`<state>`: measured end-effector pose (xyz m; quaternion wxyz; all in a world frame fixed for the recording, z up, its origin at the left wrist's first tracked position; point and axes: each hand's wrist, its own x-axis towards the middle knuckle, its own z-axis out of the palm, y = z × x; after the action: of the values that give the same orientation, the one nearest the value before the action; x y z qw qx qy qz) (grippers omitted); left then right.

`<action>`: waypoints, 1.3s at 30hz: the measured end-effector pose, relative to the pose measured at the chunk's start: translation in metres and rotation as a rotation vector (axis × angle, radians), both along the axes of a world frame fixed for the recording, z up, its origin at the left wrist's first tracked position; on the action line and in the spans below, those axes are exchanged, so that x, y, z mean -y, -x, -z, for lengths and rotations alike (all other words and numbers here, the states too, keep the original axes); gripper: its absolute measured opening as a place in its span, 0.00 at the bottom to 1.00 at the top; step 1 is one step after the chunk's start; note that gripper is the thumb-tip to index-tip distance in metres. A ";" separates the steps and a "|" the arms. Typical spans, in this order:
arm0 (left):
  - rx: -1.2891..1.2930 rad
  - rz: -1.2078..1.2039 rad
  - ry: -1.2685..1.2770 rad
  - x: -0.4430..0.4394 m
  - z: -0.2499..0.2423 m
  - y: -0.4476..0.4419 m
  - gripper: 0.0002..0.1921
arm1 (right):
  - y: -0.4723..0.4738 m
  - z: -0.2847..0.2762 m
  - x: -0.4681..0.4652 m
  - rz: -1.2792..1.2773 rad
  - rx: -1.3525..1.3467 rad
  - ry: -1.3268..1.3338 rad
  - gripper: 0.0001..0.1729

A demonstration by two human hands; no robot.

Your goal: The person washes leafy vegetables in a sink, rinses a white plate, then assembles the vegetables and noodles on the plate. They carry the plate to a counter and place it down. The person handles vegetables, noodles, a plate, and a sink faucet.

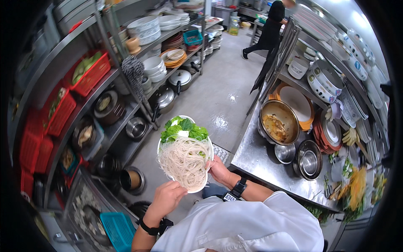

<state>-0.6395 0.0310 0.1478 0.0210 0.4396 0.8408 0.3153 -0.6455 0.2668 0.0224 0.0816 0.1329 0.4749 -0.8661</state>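
A white dish [159, 151] is held out in front of my body, tilted so its food faces me. Pale thin noodles [185, 160] fill the near part, and green leafy lettuce [198, 132] lies at the far end. Small white pieces sit between the two. My right hand [219, 170] grips the dish at its right rim, fingers partly hidden beneath. At the near left rim, my left hand [168, 194] pinches the edge with thumb and fingers. Both wrists wear black bands.
A steel table [252, 154] on the right bears a bowl of sauce remains [291, 110]. Left racks hold red baskets [89, 74], white bowls [154, 67] and pots. A sink with a teal basket [118, 231] is lower left. Farther off stands a person [270, 34] in dark clothing. The floor [217, 91] looks wet.
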 end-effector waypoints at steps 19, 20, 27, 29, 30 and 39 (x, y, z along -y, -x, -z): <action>0.188 -0.289 -0.281 -0.079 0.003 0.308 0.10 | 0.263 0.015 -0.109 0.330 -0.066 0.193 0.32; 0.223 -0.346 -0.289 -0.070 0.008 0.328 0.10 | 0.276 0.017 -0.115 0.348 -0.074 0.203 0.32; 0.418 -0.477 -0.311 -0.055 0.055 0.466 0.09 | 0.345 0.009 -0.170 0.535 -0.104 0.149 0.36; 0.484 -0.387 -0.326 -0.081 0.066 0.507 0.09 | 0.356 0.002 -0.190 0.623 -0.025 0.086 0.37; 0.561 -0.395 -0.268 -0.094 0.061 0.523 0.09 | 0.360 -0.002 -0.199 0.655 -0.049 0.075 0.37; 0.428 0.121 -0.135 -0.321 0.062 0.683 0.12 | 0.435 0.006 -0.330 0.862 -0.077 0.022 0.35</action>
<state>-1.3225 0.3518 0.0854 0.1880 0.4130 0.7661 0.4551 -1.0803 0.5969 0.0162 -0.3039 0.2858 0.3696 -0.8302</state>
